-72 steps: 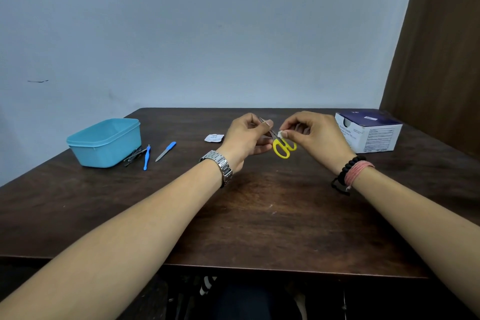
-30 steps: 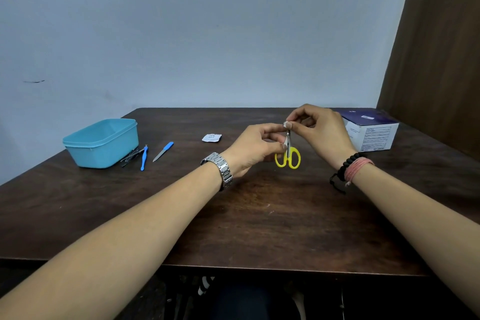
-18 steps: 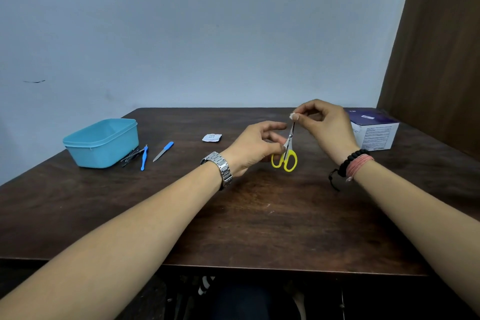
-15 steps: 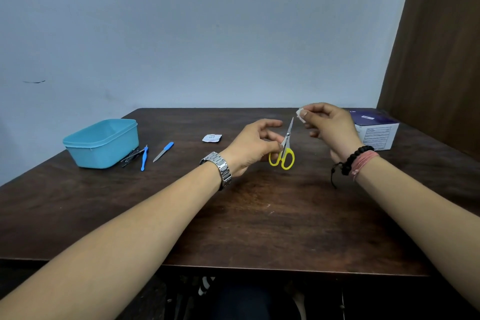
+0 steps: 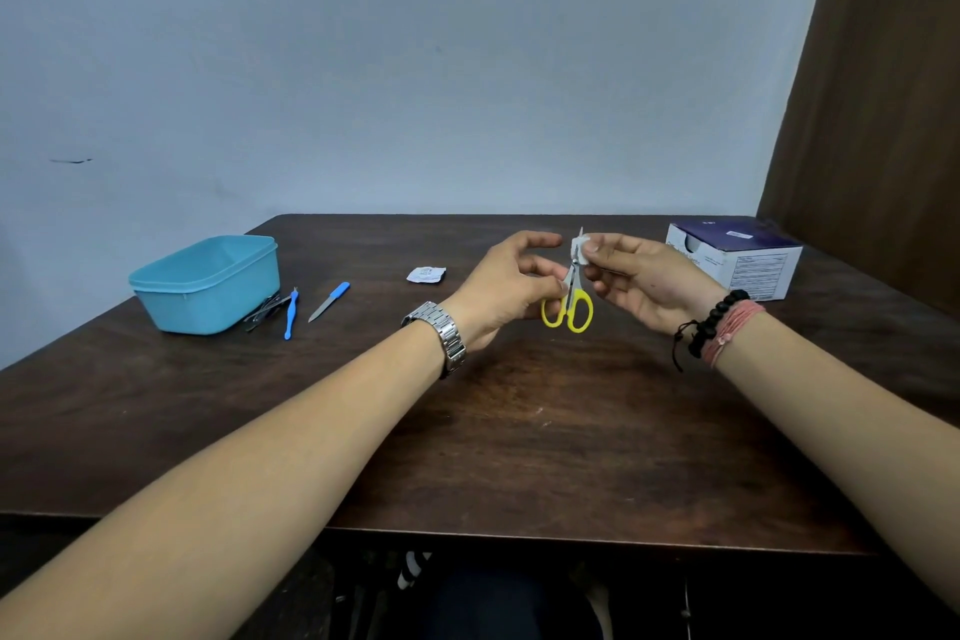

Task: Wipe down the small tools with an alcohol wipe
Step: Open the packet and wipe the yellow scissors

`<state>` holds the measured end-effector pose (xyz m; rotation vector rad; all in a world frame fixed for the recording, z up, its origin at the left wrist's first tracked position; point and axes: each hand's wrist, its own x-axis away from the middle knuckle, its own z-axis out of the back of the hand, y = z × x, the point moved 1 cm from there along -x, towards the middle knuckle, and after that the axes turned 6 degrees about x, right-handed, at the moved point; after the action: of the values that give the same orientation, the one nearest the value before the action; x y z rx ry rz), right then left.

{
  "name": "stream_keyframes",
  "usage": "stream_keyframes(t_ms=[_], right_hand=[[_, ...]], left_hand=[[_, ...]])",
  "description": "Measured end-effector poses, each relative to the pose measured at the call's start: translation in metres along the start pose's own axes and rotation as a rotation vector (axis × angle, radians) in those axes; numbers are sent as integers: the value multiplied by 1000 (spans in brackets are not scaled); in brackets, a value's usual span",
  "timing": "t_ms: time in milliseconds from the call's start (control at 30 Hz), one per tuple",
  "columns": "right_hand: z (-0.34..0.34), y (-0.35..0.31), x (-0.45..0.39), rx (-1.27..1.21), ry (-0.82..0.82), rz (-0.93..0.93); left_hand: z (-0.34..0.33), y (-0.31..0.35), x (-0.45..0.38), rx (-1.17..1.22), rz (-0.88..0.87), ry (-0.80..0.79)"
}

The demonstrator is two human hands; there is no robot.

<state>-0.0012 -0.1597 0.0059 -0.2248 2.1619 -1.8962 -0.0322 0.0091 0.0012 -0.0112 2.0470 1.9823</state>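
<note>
While scissors [image 5: 570,299] are pinched upright by left hand [image 5: 506,288], blades are clamped in wipe [image 5: 578,246] by right hand [image 5: 644,278] fingertips.

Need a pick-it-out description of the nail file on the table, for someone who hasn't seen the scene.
Find the teal plastic tub at the table's left side. Just right of it lies a small cluster of tools; the nail file is the rightmost one, lying apart, with a grey blade and short blue handle, unlike the all-blue stick beside it.
</note>
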Motion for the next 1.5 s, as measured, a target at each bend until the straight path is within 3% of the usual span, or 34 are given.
stream_keyframes(t_ms=[167,1500], right_hand=[[-3,-1,1,-107,-2,10],[6,-8,-2,-151,150,152]], left_hand=[[0,-1,-1,-6,4,-5],[-2,-1,0,-61,20,-62]])
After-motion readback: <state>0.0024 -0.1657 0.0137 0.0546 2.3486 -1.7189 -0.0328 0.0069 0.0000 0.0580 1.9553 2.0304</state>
